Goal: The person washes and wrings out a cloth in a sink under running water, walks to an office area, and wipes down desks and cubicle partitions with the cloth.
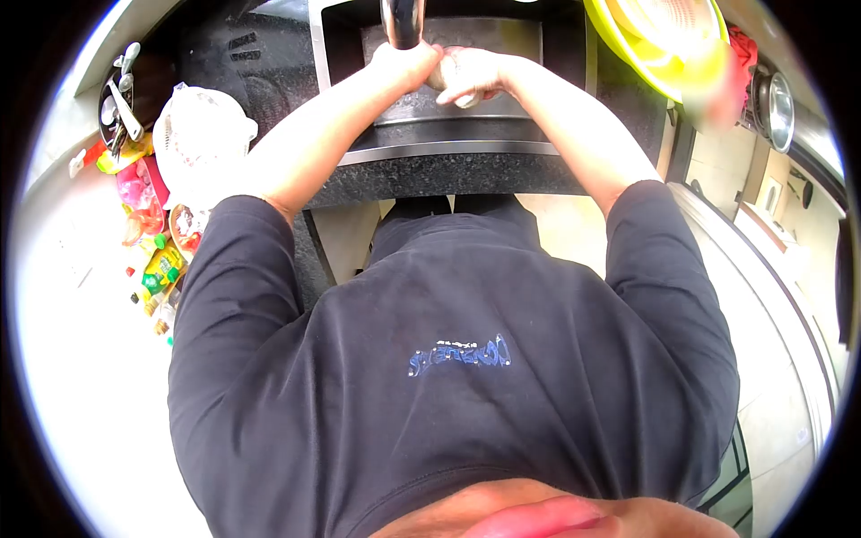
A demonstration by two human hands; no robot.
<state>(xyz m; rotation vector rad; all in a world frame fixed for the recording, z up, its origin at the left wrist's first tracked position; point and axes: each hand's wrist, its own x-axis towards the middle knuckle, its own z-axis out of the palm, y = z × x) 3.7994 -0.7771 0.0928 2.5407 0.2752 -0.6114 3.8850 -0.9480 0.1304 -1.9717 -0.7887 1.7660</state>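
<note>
Black speckled stone surface point(466, 177) surrounds a dark rectangular metal sink point(448, 133). Near the glossy cylindrical metal tap point(404, 25), we see the left hand point(404, 66) and right hand point(473, 73) together, a small pale object point(437, 81) apparently between them; we cannot tell which grips. We judge this washing; next calls for steady rubbing over the basin.
</note>
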